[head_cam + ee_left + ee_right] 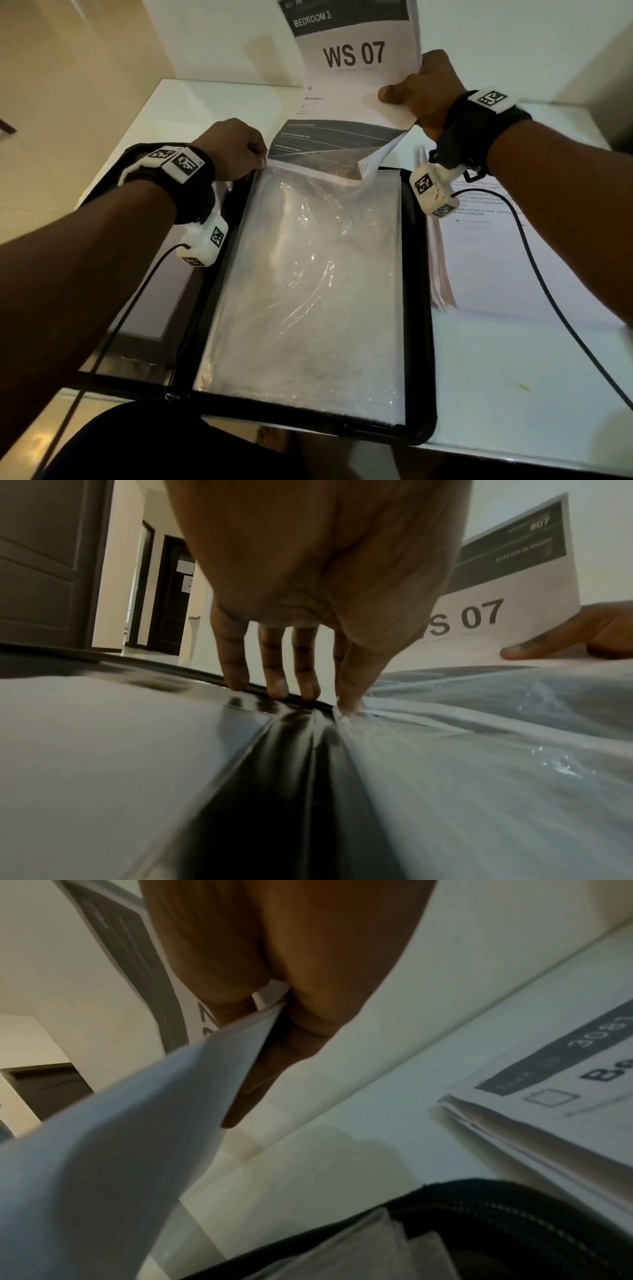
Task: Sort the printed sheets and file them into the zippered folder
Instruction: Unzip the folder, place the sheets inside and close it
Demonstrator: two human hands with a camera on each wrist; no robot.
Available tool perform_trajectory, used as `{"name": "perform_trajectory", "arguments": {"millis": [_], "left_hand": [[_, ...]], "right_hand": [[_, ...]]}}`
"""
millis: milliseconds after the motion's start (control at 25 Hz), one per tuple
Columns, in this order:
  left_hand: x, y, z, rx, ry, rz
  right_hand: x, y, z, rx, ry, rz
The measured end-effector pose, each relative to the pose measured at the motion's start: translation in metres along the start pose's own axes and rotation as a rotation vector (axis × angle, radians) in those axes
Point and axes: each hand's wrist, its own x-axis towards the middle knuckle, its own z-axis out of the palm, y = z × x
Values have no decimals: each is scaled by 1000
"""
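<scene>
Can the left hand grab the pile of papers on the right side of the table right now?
Probably not easily. The left hand is busy pinching the clear sleeve open at the folder's top-left, and the paper pile lies beyond the folder, under the right hand's arm. It would have to let go and cross over.

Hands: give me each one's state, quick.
Left hand: closed, pinching the plastic sleeve open at its top edge.
Right hand: closed, holding the WS 07 sheets.
</scene>
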Motion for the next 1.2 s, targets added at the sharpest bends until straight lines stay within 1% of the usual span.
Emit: {"name": "perform_trajectory", "arguments": {"millis": [200,280,360,440,520,640,760,840,920,1000,1080,1200], "left_hand": [[-3,1,5,-73,103,-34],[-2,3,6,-103,102,-42],[-3,8,7,-112,93,-14],[-6,18,11,-111,89,87],[-11,35,14,-106,52,203],[-15,66,12,-66,-53,304],[-12,92,12,12,-69,418],[-8,100,16,22,-20,423],[-6,101,20,-18,26,368],[-7,100,23,-59,34,327],[-13,105,23,-89,-7,332],[-19,120,21,-113,-95,395]], "right_hand": [[10,5,1,-92,-36,54],[10,7,3,-87,-52,67],[10,9,6,-56,-40,53],[9,10,11,-2,-33,23],[7,8,16,61,-36,9],[3,6,20,89,-44,1],[3,7,19,104,-48,25],[2,6,18,120,-72,42],[1,6,16,169,-89,88],[0,7,14,185,-121,121],[0,10,13,181,-125,138],[-3,10,12,174,-85,132]]}}
